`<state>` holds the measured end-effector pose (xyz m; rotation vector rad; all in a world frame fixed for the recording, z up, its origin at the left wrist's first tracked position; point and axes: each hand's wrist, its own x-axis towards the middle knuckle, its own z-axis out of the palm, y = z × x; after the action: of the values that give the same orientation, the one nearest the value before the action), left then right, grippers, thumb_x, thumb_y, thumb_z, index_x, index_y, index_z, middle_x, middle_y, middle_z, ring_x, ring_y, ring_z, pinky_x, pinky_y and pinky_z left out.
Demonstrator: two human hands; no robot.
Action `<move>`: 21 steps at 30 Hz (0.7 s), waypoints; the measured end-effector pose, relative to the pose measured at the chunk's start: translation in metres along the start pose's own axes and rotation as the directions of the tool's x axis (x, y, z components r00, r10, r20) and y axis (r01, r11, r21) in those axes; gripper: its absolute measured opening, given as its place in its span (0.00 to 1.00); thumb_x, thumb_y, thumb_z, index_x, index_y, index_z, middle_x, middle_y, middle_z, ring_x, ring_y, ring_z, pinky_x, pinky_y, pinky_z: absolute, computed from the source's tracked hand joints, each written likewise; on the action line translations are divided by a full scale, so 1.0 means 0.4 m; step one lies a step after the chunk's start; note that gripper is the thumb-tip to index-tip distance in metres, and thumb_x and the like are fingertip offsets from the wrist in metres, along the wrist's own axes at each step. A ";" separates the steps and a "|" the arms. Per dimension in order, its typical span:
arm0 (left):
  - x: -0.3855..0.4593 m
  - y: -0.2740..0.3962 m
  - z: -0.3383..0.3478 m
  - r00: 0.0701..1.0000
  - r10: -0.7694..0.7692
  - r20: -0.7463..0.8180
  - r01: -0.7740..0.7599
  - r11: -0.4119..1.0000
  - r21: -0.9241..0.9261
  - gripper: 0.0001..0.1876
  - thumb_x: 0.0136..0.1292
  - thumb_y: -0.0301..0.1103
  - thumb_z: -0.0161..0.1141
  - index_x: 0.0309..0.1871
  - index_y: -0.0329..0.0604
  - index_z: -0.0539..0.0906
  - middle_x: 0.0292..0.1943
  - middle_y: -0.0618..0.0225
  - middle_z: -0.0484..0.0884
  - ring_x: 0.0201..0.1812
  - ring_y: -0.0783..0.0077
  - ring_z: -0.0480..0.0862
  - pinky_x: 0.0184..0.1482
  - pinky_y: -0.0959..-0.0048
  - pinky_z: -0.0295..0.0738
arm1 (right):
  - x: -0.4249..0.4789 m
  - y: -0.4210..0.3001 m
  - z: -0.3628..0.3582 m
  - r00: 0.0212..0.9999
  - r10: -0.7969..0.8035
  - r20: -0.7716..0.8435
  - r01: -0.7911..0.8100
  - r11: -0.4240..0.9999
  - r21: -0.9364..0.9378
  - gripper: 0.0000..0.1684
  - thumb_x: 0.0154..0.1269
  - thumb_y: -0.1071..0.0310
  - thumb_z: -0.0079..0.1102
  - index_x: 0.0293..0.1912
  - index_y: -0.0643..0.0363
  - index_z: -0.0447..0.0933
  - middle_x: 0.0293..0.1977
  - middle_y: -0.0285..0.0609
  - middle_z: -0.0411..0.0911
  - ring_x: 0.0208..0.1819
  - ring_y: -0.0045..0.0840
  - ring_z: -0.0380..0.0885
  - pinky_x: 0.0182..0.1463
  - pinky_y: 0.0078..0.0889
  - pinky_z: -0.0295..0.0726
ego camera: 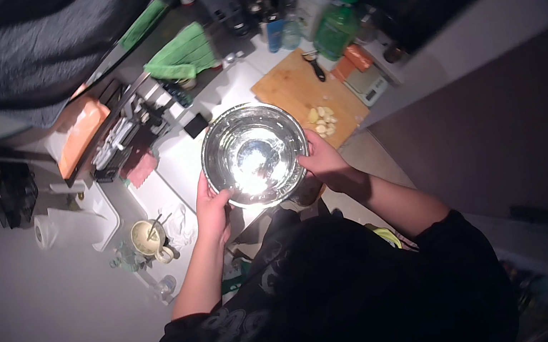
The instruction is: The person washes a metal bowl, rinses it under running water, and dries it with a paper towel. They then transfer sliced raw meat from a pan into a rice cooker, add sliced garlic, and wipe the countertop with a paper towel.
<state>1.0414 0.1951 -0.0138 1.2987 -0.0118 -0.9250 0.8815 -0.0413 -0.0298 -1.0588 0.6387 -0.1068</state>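
Observation:
A shiny round metal bowl (pixel 256 155) is held up over the counter between my two hands, and no food shows inside it. My left hand (pixel 213 208) grips its lower left rim, thumb on top. On its right side, my right hand (pixel 320 159) holds the rim with the thumb over the edge. Just right of the bowl lies a wooden cutting board (pixel 287 84). Several peeled garlic cloves (pixel 323 121) sit on the board's lower part, and a black-handled peeler (pixel 315 67) rests near its upper edge.
Beyond the board stand a green plastic bottle (pixel 335 29) and other bottles. A small kitchen scale (pixel 370 85) lies right of it. At left are a ceramic mug (pixel 148 237) with utensils, a pink cloth (pixel 139 166) and a paper roll (pixel 46 231). A green cloth (pixel 183 56) hangs behind.

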 end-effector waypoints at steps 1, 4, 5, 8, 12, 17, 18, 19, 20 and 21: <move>-0.021 -0.002 0.041 0.996 0.078 0.034 -0.076 0.994 -0.080 0.43 0.62 0.10 0.53 0.84 0.43 0.61 0.62 0.64 0.83 0.58 0.72 0.85 0.59 0.71 0.82 | -0.050 0.003 -0.029 0.999 -0.027 -0.019 0.027 0.999 -0.047 0.34 0.76 0.83 0.51 0.77 0.62 0.58 0.59 0.45 0.80 0.53 0.24 0.86 0.48 0.26 0.91; -0.117 0.007 0.157 0.989 0.069 0.128 -0.069 0.998 -0.005 0.44 0.61 0.08 0.51 0.84 0.41 0.60 0.68 0.61 0.80 0.63 0.69 0.84 0.64 0.70 0.80 | -0.232 -0.028 -0.089 0.990 -0.102 -0.100 0.092 0.991 -0.097 0.37 0.77 0.80 0.54 0.79 0.58 0.56 0.55 0.41 0.83 0.47 0.19 0.86 0.41 0.22 0.89; -0.136 -0.008 0.180 0.981 0.074 0.177 -0.081 0.996 0.033 0.45 0.61 0.08 0.52 0.84 0.41 0.60 0.70 0.60 0.79 0.65 0.67 0.83 0.65 0.69 0.79 | -0.298 -0.040 -0.103 0.984 -0.115 -0.138 0.107 0.992 -0.071 0.38 0.78 0.79 0.55 0.80 0.55 0.56 0.54 0.38 0.83 0.44 0.16 0.86 0.37 0.19 0.88; -0.220 -0.043 0.309 0.954 0.069 0.291 -0.101 0.990 0.096 0.44 0.64 0.08 0.53 0.85 0.39 0.58 0.70 0.59 0.78 0.65 0.69 0.83 0.65 0.72 0.78 | -0.512 -0.027 -0.170 0.937 -0.193 -0.293 0.206 0.978 0.014 0.37 0.77 0.77 0.60 0.79 0.56 0.59 0.48 0.38 0.86 0.37 0.15 0.84 0.36 0.20 0.84; -0.302 -0.134 0.451 0.871 0.006 0.492 -0.097 0.982 0.160 0.42 0.64 0.09 0.53 0.83 0.39 0.61 0.70 0.59 0.78 0.66 0.67 0.82 0.68 0.70 0.76 | -0.782 0.019 -0.277 0.859 -0.296 -0.417 0.330 0.944 0.009 0.39 0.76 0.78 0.60 0.80 0.57 0.58 0.48 0.41 0.86 0.40 0.20 0.87 0.37 0.24 0.88; -0.503 -0.259 0.765 0.791 -0.123 0.599 -0.036 0.968 0.247 0.39 0.63 0.12 0.55 0.80 0.40 0.66 0.71 0.58 0.77 0.69 0.61 0.80 0.71 0.66 0.75 | -1.145 0.078 -0.417 0.683 -0.348 -0.642 0.224 0.937 -0.270 0.41 0.73 0.75 0.64 0.79 0.62 0.59 0.41 0.41 0.81 0.40 0.24 0.83 0.49 0.31 0.87; -0.512 -0.299 0.812 0.720 -0.137 0.680 -0.100 0.950 0.296 0.39 0.62 0.12 0.55 0.80 0.39 0.66 0.70 0.57 0.78 0.67 0.61 0.81 0.70 0.65 0.77 | -1.208 0.098 -0.434 0.613 -0.411 -0.675 0.369 0.904 -0.215 0.41 0.73 0.74 0.64 0.79 0.62 0.59 0.47 0.45 0.82 0.46 0.27 0.83 0.54 0.33 0.86; -0.523 -0.336 0.851 0.656 -0.162 0.737 -0.099 0.949 0.298 0.39 0.62 0.12 0.54 0.80 0.39 0.66 0.70 0.58 0.78 0.67 0.62 0.82 0.70 0.65 0.77 | -1.268 0.113 -0.448 0.525 -0.467 -0.711 0.510 0.842 -0.177 0.41 0.73 0.73 0.65 0.79 0.63 0.59 0.52 0.49 0.83 0.52 0.31 0.84 0.58 0.35 0.85; -0.530 -0.368 0.887 0.593 -0.182 0.784 -0.094 0.952 0.293 0.39 0.62 0.13 0.54 0.80 0.38 0.66 0.69 0.58 0.78 0.66 0.62 0.82 0.69 0.65 0.78 | -1.342 0.103 -0.461 0.526 -0.430 -0.734 0.375 0.892 -0.253 0.40 0.73 0.72 0.65 0.78 0.63 0.60 0.62 0.54 0.80 0.60 0.34 0.82 0.61 0.36 0.84; -0.547 -0.406 0.945 0.522 -0.204 0.828 -0.081 0.955 0.287 0.39 0.62 0.13 0.53 0.80 0.38 0.66 0.69 0.58 0.79 0.66 0.62 0.83 0.69 0.65 0.79 | -1.419 0.094 -0.470 0.591 -0.282 -0.756 0.390 0.920 -0.038 0.38 0.73 0.70 0.66 0.77 0.63 0.62 0.62 0.53 0.80 0.61 0.35 0.81 0.64 0.37 0.82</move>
<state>0.6191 0.0209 0.0788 0.9709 -0.9325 -1.6105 0.3093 0.0464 0.1252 -0.9726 1.1559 -0.9680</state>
